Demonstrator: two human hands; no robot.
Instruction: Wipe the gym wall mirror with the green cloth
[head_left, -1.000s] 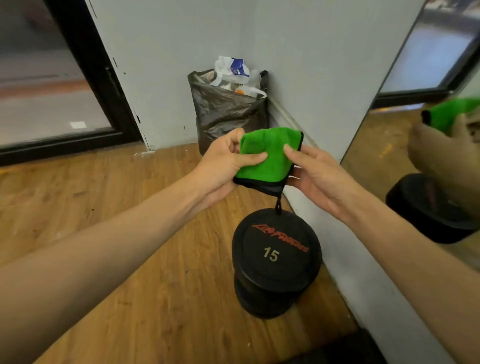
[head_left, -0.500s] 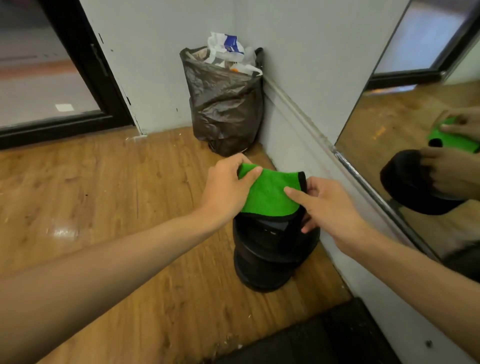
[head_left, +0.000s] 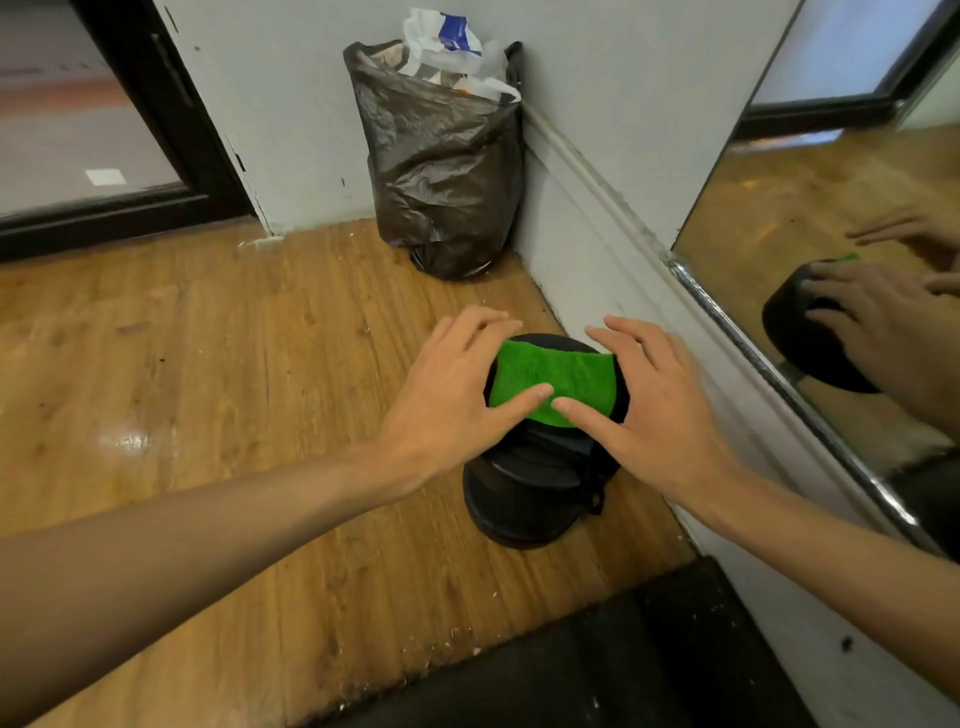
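The folded green cloth (head_left: 550, 376) is pressed onto the dumbbell (head_left: 524, 483) by the left hand (head_left: 452, 384) and right hand (head_left: 649, 400), fingers spread flat, nothing gripped. Nudged sideways, it could be knocked to the floor (head_left: 208, 364).

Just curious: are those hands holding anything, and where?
Nothing gripped: green cloth lies on the dumbbell; left hand and right hand only rest thumbs on it.

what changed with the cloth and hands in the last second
The green cloth came down from mid-air onto the dumbbell. The left hand and right hand released their pinch and now rest on it with straight fingers. The dumbbell and bin bag stayed put.
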